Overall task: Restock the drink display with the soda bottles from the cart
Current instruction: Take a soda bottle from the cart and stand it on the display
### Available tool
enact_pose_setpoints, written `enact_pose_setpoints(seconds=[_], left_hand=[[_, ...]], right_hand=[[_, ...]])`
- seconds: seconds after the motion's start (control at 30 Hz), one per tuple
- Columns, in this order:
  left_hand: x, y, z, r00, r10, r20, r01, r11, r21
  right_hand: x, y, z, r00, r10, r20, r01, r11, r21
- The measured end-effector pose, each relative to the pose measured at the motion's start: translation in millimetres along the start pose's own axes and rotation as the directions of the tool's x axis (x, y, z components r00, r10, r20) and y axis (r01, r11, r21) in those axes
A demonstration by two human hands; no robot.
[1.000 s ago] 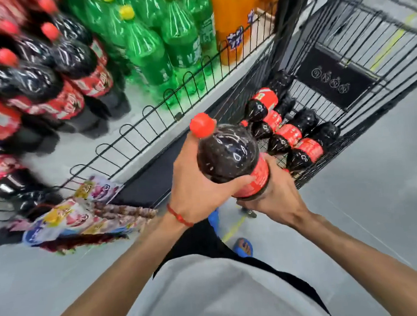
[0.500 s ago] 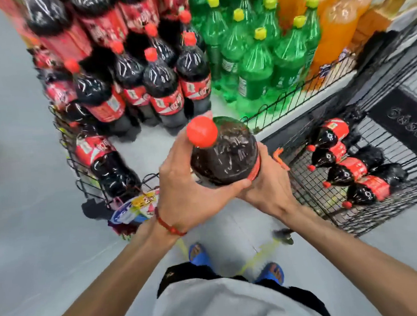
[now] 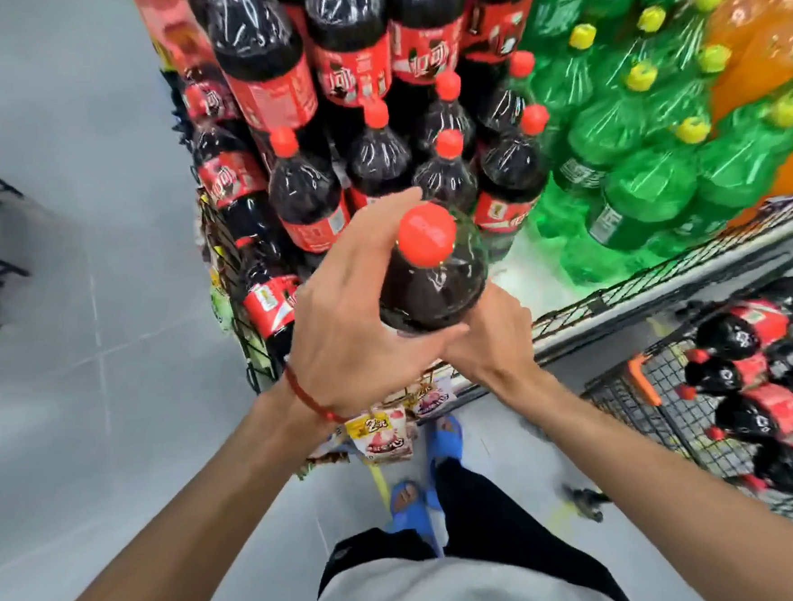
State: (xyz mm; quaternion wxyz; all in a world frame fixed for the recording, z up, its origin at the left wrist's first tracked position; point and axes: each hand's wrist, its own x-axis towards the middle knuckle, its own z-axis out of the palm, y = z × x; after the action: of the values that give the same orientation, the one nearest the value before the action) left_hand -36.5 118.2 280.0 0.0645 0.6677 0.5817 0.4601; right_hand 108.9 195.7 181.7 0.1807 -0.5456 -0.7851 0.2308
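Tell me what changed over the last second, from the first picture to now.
The held cola bottle was carried left, away from the cart and up to the display's cola bottles. Nothing was taken or let go: the left hand and right hand grip it as before. The other bottles still lie in the cart.

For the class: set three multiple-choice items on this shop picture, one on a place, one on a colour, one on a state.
1. Where do the spare colas lie? A floor B shelf C cart
2. What colour is the cap of the held bottle? A yellow B red C blue
3. How is that bottle held? A both hands B one hand C not held

Answers:
1. C: they lie in the wire cart at right.
2. B: its cap is red.
3. A: the left hand and right hand both hold it.
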Motion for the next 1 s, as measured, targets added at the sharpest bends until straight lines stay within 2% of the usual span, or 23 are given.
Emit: enact_pose_setpoints(seconds=[0.13,0.43,0.67,1.0], left_hand=[[13,-43,7,0.998,-0.053,0.033,0.051,0.997,0.054],[37,-131,44,0.938,-0.325,0.122,0.315,0.945,0.09],[47,-169,61,0.902,-0.388,0.189,0.368,0.92,0.132],[61,-180,62,0.85,-0.46,0.256,0.42,0.886,0.198]], right_hand=[[35,-1,39,0.994,0.063,0.085,-0.066,0.997,0.03],[96,8,113,0.932,0.24,0.272,-0.252,0.968,0.013],[116,6,134,0.884,0.317,0.343,-0.365,0.927,0.084],[129,12,132,0.869,0.28,0.409,-0.319,0.948,0.028]])
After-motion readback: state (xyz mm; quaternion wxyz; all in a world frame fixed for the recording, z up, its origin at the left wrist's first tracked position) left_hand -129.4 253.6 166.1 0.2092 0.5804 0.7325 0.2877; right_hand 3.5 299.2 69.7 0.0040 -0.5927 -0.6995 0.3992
